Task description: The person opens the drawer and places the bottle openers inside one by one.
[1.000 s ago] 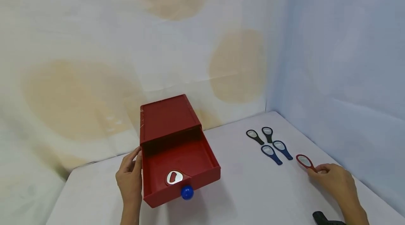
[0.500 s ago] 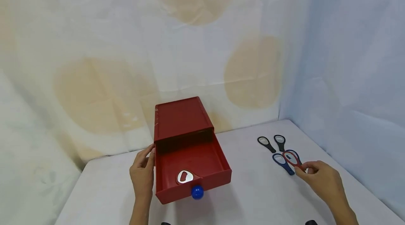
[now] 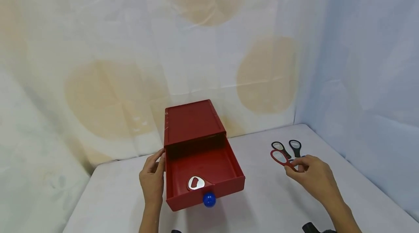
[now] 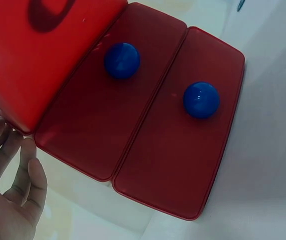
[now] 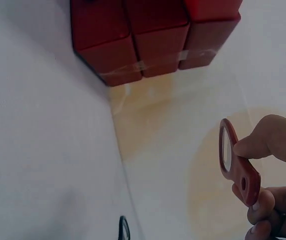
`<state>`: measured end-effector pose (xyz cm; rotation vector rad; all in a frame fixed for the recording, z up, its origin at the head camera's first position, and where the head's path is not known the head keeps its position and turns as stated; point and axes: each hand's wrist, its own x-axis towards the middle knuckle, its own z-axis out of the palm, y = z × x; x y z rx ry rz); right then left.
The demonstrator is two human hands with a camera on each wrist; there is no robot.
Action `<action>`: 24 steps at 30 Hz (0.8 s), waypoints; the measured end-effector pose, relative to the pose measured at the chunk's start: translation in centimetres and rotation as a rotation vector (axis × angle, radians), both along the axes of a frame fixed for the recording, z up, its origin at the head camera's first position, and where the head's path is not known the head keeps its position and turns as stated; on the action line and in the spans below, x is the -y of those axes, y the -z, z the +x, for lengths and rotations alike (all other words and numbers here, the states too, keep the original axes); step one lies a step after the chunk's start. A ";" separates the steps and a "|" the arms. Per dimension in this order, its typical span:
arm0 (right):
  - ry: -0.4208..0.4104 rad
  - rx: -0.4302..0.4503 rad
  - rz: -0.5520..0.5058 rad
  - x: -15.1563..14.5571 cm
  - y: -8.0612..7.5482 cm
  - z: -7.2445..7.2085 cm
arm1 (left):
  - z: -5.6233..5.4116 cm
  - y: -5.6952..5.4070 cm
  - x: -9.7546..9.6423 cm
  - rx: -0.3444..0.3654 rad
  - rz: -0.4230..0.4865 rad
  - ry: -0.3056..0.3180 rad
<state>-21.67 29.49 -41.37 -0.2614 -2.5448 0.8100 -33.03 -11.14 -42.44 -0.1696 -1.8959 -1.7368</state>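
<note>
Fingers of right hand pinching red magnifier, raised above white table; left hand, fingers bent against drawer box, grip not possible to tell.
Black magnifier, partly masked by the red one; blue sliver by right hand, hard to make out; black item, cut off at lower edge; pale cloth wall, tan spots.

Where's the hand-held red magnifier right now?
Head view, right side: pinched in the right hand, the red magnifier is right of the open red drawer, its lens just below a black magnifier in the image.
</note>
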 end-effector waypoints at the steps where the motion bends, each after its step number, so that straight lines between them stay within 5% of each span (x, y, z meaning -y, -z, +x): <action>1: -0.007 -0.012 0.002 0.4 -0.3 0.0 | -0.4 0.3 0.1 0.001 0.006 0.002; 6: -0.046 -0.055 -0.011 2.2 -1.5 -0.2 | -1.3 0.9 0.5 -0.016 0.013 0.006; 15: -0.077 -0.044 -0.089 5.0 -4.6 1.0 | -0.7 1.4 0.2 0.012 0.000 -0.001; 24: -0.132 -0.127 -0.122 8.4 -6.4 1.9 | -0.3 0.1 0.2 0.002 -0.010 -0.011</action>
